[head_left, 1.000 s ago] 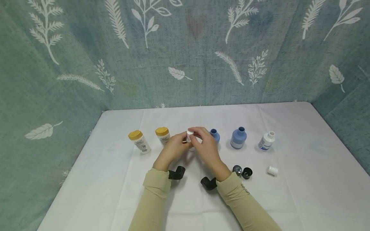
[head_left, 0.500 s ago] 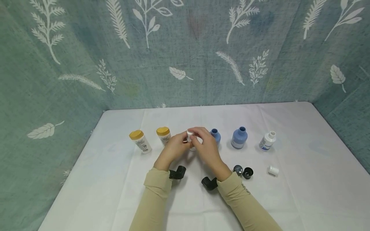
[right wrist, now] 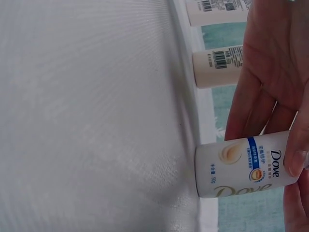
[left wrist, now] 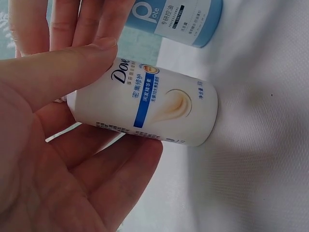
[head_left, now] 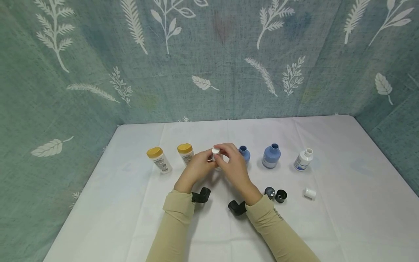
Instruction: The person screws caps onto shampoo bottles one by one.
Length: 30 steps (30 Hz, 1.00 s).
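A small white Dove bottle (left wrist: 169, 108) stands upright on the table between both hands. My left hand (head_left: 199, 165) holds it round its upper part, with a thumb (left wrist: 82, 65) lying along its shoulder in the left wrist view. At the top, my right hand (head_left: 234, 167) pinches the bottle's white cap (head_left: 215, 150) between thumb and fingers. The fingers hide most of the cap and neck, while the label shows in both wrist views.
Two white bottles with yellow caps (head_left: 154, 153) (head_left: 184, 148) stand left. To the right are two uncapped blue bottles (head_left: 243, 153) (head_left: 271, 156) and an uncapped white bottle (head_left: 303, 160). Nearer lie two black caps (head_left: 270, 192) (head_left: 280, 195) and a white cap (head_left: 309, 193).
The view shifts very slightly. Both hands stay at the bottle, with only a tiny movement of the right fingers at the cap; the other bottles and loose caps stay put.
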Available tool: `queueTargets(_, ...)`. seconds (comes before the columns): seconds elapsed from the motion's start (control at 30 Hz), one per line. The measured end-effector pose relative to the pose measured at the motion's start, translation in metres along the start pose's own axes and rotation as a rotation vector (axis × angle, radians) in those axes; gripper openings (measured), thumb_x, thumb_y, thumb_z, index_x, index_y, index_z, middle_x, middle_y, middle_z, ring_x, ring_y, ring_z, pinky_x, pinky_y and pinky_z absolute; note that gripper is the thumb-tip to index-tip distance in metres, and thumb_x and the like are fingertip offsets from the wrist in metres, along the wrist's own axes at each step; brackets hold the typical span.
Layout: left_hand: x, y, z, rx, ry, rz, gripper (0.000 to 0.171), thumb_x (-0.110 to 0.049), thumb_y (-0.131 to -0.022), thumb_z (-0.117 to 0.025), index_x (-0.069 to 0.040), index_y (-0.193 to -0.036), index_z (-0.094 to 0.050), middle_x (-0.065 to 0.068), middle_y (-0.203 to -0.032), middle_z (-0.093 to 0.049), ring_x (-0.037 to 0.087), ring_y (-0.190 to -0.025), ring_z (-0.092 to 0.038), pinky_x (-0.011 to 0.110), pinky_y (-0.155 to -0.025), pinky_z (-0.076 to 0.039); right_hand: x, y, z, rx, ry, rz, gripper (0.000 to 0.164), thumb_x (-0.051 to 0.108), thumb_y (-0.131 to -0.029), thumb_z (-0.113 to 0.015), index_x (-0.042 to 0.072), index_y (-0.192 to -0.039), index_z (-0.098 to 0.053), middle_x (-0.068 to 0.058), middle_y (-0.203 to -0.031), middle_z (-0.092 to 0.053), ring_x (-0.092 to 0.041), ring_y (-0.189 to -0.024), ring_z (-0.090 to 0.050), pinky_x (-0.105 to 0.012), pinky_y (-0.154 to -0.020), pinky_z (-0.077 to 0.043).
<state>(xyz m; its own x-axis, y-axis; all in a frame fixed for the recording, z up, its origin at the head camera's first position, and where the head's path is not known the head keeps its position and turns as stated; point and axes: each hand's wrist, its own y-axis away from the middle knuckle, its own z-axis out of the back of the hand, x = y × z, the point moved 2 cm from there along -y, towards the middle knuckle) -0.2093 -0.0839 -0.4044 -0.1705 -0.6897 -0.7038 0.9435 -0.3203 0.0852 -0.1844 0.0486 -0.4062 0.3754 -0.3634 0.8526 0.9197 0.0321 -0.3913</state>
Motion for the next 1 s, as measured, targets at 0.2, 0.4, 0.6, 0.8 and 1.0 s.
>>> queueTargets(0.2,0.0015,-0.0001,-0.0009,0.001,0.004,0.005,0.026,-0.028,-0.088,-0.062,-0.019,-0.112,-0.061,0.006,-0.122,-0.06,0.026,-0.114,-0.055,0.042,-0.094,-0.044,-0.0009,0.0024,-0.0006,0.018,0.073,-0.004,0.027,0.019,-0.091,-0.055,0.019,-0.118,-0.062,0.004,-0.116,-0.061,-0.011,-0.106,-0.058,-0.03,-0.092,-0.046)
queueTargets(0.4,0.0024,-0.0004,-0.0012,0.001,0.005,0.022,0.038,-0.031,-0.088,-0.061,-0.019,-0.124,-0.057,0.006,-0.123,-0.06,0.025,-0.114,-0.055,0.041,-0.094,-0.045,-0.0022,0.0024,-0.0005,0.002,0.076,0.026,0.026,0.015,-0.092,-0.054,0.019,-0.117,-0.062,0.002,-0.118,-0.062,-0.013,-0.109,-0.058,-0.03,-0.092,-0.046)
queueTargets(0.6,0.0022,-0.001,-0.0006,0.001,-0.009,0.028,0.038,-0.033,-0.088,-0.06,-0.019,-0.124,-0.057,0.005,-0.123,-0.06,0.024,-0.113,-0.056,0.04,-0.094,-0.045,-0.0037,0.0017,-0.0012,0.001,0.078,0.046,0.024,0.013,-0.091,-0.057,0.018,-0.114,-0.063,0.004,-0.112,-0.063,-0.008,-0.103,-0.059,-0.024,-0.093,-0.045)
queueTargets(0.8,0.0007,-0.0003,0.0001,-0.011,-0.017,0.012,0.03,-0.033,-0.088,-0.061,-0.019,-0.114,-0.061,0.005,-0.119,-0.062,0.024,-0.111,-0.057,0.039,-0.093,-0.045,-0.0055,0.0007,-0.0023,-0.008,0.054,0.056,0.023,0.012,-0.089,-0.06,0.015,-0.111,-0.064,0.002,-0.107,-0.061,-0.007,-0.097,-0.057,-0.02,-0.093,-0.044)
queueTargets(1.0,0.0,-0.0003,0.0006,-0.01,-0.014,0.008,0.029,-0.032,-0.087,-0.062,-0.02,-0.113,-0.061,0.005,-0.119,-0.062,0.023,-0.111,-0.057,0.04,-0.093,-0.045,-0.0046,-0.0003,-0.0023,-0.019,0.033,0.046,0.027,0.013,-0.086,-0.065,0.012,-0.113,-0.063,-0.001,-0.107,-0.06,-0.01,-0.097,-0.057,-0.019,-0.091,-0.044)
